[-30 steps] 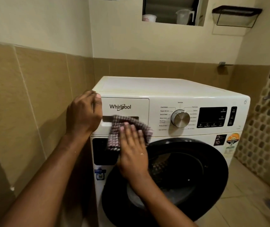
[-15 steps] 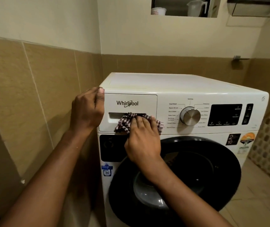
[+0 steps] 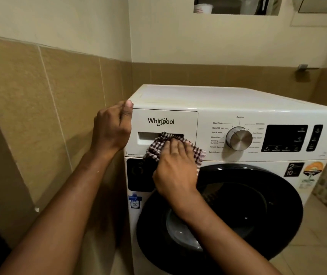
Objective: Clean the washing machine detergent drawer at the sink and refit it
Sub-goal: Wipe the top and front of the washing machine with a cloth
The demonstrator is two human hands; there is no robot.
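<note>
L hand point(image 3: 112, 132) grips washer point(image 3: 238, 96) top-left corner, fingers curled round edge. R hand point(image 3: 175, 167) presses checked cloth point(image 3: 154, 149) w/ flat fingers on drawer point(image 3: 180, 119) handle slot; drawer closed in washer front, upper left.

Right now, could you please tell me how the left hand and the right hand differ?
The left hand grips the upper left corner of the washing machine and holds no cloth; the right hand presses a checked cloth onto the detergent drawer front. The left hand sits higher than the right hand. Both touch the washing machine.
</note>
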